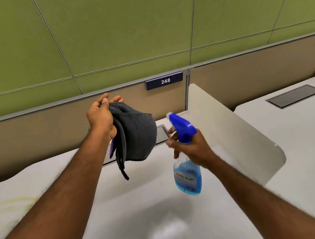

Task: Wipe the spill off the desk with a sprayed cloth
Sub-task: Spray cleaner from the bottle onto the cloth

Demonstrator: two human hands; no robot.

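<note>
The person's left hand point(100, 117) is raised over the desk point(140, 204), its fingers and thumb closed on the top of a dark grey cloth point(137, 132), which hangs bunched from the palm with folded edges trailing down, clear of the surface. A purple strip shows just below the hand (what it is cannot be told). To the right of the cloth, the right hand point(190, 147) is wrapped round the neck of a spray bottle point(187, 177), held tilted in the air with blue liquid in its clear body. Its blue trigger head point(181, 125) points left toward the cloth, and the fingers point(170, 133) lie at the trigger, blurred. The two things are near but apart. The spill point(15, 202), a faint yellowish smear, lies on the white desk at the near left, under the left forearm and well apart from the cloth. Behind the hands a beige partition point(60, 126) carries a dark number plate point(164, 81) reading 248, with green wall panels point(128, 28) above. A pale divider point(228, 129) stands on the right.
</note>
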